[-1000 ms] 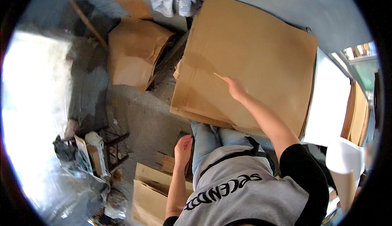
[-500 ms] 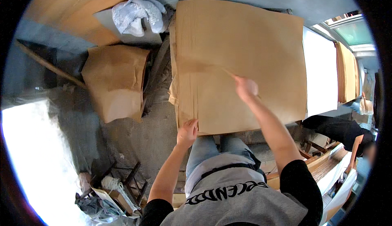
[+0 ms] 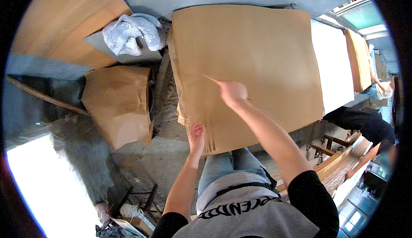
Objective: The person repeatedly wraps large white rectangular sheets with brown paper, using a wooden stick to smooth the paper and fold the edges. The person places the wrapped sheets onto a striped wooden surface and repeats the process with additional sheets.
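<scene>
A big stack of brown paper sheets (image 3: 262, 44) lies in front of me, its left edges slightly fanned. Above its left half, my right hand (image 3: 234, 93) is closed around a thin light-coloured stick (image 3: 210, 78), whose tip points up and left over the top sheet. My left hand (image 3: 197, 135) is at the near left corner of the stack, fingers curled in; whether paper is pinched in them is hidden.
White paper (image 3: 332, 66) and more brown stacks (image 3: 358, 59) continue rightward. A smaller brown paper pile (image 3: 118, 102) stands at left, below a white patterned cloth (image 3: 133, 34). A person in black (image 3: 360, 124) bends over long boards (image 3: 343, 171) at right.
My right hand has moved left with the stick. My left hand has turned and its fingers have curled in, near the stack's corner. The whole view has shifted slightly.
</scene>
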### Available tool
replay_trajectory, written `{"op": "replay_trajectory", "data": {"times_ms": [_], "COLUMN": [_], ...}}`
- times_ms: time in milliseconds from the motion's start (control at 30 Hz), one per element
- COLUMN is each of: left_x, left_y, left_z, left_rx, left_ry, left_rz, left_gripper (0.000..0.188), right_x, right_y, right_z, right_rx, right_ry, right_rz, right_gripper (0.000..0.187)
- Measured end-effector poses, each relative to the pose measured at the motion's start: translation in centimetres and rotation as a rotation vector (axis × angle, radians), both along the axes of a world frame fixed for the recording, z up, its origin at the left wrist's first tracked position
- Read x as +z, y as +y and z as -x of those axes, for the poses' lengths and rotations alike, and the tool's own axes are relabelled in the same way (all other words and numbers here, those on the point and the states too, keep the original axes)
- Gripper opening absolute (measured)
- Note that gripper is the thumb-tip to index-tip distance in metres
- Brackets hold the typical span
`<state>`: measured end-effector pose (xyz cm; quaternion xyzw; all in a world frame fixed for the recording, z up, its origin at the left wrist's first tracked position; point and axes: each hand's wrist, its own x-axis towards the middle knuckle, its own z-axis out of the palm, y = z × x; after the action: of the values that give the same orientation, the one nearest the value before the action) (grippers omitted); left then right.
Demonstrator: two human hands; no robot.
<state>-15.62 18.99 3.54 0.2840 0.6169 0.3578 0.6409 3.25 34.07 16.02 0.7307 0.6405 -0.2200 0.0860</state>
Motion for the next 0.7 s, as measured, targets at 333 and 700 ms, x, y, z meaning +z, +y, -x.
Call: {"op": "replay_trajectory", "data": {"times_ms": [333,700], "left_x": [1.9,2.5], "left_y": [1.5,3.0], "left_z": [-1.7,-1.0], "left_rx": [0.057,0.196], "left_ry": [-0.106,-0.142], "left_rz": [0.194,0.098], "left_gripper": [0.024,0.019], "right_x": [-1.6,-2.6], "right_y": [-1.3,-1.9], "right_z": [-3.1,-2.7], "right_rx": [-0.082,-0.113], "right_ry": [0.052,0.097], "right_rz": [-0.034,-0.055], "right_gripper": [0.036,0.035]}}
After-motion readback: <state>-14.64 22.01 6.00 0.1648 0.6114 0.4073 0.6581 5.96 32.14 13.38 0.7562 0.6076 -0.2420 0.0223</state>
